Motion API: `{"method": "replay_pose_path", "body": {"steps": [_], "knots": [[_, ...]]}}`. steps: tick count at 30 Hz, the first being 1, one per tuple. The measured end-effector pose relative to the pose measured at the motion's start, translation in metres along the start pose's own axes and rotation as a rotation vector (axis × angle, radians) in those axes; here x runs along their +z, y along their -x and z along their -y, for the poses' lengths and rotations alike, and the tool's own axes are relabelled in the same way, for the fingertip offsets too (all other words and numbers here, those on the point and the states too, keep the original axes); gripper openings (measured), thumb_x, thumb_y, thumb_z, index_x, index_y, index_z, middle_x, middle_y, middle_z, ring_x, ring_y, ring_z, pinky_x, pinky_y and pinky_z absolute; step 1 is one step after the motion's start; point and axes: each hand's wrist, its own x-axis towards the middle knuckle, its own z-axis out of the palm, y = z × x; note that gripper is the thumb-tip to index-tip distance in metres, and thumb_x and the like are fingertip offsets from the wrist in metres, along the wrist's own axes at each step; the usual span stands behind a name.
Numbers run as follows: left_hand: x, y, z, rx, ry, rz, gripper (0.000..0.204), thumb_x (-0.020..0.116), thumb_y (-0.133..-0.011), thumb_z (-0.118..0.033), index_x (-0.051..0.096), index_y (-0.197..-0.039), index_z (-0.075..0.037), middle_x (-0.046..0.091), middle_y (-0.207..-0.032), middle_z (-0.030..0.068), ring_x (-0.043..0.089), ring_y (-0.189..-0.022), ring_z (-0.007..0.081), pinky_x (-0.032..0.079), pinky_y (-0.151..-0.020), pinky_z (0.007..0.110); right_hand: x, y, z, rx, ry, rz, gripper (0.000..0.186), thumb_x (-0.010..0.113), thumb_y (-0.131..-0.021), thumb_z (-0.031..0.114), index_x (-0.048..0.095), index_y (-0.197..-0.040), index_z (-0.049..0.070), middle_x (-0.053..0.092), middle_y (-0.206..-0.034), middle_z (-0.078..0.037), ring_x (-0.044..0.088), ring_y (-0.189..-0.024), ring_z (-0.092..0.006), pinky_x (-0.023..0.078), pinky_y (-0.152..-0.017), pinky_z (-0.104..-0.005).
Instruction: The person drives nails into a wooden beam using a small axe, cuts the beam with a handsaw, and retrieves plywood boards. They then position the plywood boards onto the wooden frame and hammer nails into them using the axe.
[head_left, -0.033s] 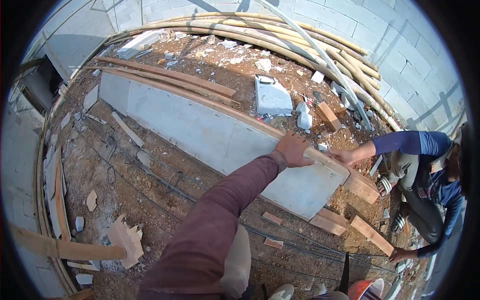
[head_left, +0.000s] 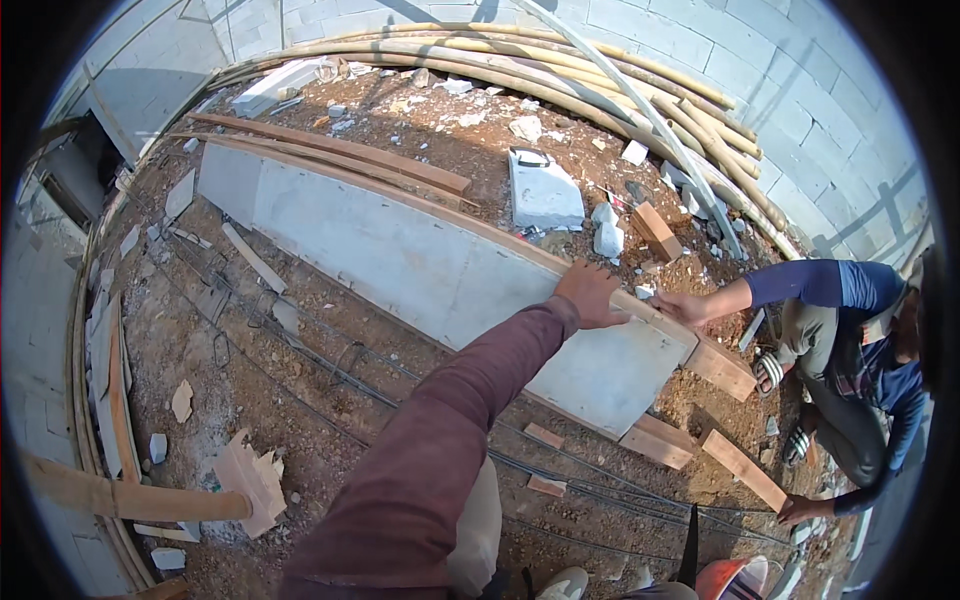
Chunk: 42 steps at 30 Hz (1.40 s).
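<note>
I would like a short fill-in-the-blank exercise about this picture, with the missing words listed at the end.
1. The long sleeve on the person's left hand is coloured ____.
2. That hand grips a long, light-brown strip made of ____, along one edge of the flat grey panel.
3. The crouching co-worker in dark blue is at the picture's ____ side.
4. The chunky white block lies ____ the panel and the long, round, yellowish poles.

Missing words: maroon; wood; right; between.

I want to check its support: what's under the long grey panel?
At the right end of the panel, two wood blocks stick out. Whether they reach beneath, and anything else there, is covered.
</note>
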Motion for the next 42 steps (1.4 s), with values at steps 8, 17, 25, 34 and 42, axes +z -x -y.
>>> {"method": "replay_pose_path", "body": {"steps": [8,17,25,34,42], "knots": [[0.077,-0.071,0.014,-0.246,0.062,0.321,0.078,0.039,-0.091,-0.070,0.062,-0.127,-0.005,0.061,-0.130,0.0189,0.053,-0.126,0.0339,0.032,-0.111,0.047,-0.050,0.044,0.006,0.206,-0.033,-0.121,0.041,0.058,-0.092,0.021,0.058,-0.125,-0.003,0.065,-0.113,-0.013,0.062,-0.100,-0.0252,0.051,-0.088,-0.0381],[0.062,0.068,-0.014,-0.254,0.207,0.075,0.068,0.053,-0.094,-0.052,0.048,-0.138,0.000,0.036,-0.150,0.0240,0.027,-0.143,0.0403,0.021,-0.116,0.055,-0.123,0.043,0.012,0.030,0.126,-0.025,0.034,0.063,-0.088,0.019,0.064,-0.113,-0.004,0.068,-0.101,-0.016,0.066,-0.091,-0.0279,0.052,-0.081,-0.0365],[-0.175,0.404,-0.042,-0.786,0.258,1.100,0.070,0.052,-0.089,-0.056,0.062,-0.121,0.006,0.061,-0.125,0.0276,0.056,-0.120,0.0432,0.044,-0.102,0.047,-0.246,0.010,0.074,0.123,0.282,0.494,0.032,0.072,-0.078,0.019,0.070,-0.099,-0.005,0.072,-0.088,-0.014,0.069,-0.079,-0.0201,0.053,-0.074,-0.0339],[-0.427,0.621,-0.224,-0.710,0.090,1.016,0.035,0.049,-0.096,-0.027,0.053,-0.126,-0.011,0.068,-0.108,0.0153,0.067,-0.092,0.0416,0.051,-0.084,0.053,-0.270,-0.072,0.154,-0.042,0.546,0.856,0.051,0.076,-0.071,0.039,0.071,-0.100,-0.003,0.072,-0.089,-0.020,0.070,-0.085,-0.0290,0.054,-0.078,-0.0375],[-0.424,0.559,-0.374,-1.810,1.573,-0.007,0.065,0.039,-0.102,-0.050,0.036,-0.148,-0.004,0.063,-0.122,0.0223,0.061,-0.114,0.0265,0.046,-0.093,0.039,-0.211,-0.099,0.258,-0.356,0.407,0.844,0.048,0.073,-0.076,0.037,0.065,-0.106,0.000,0.071,-0.093,-0.021,0.068,-0.091,-0.0375,0.052,-0.084,-0.0425]]}}
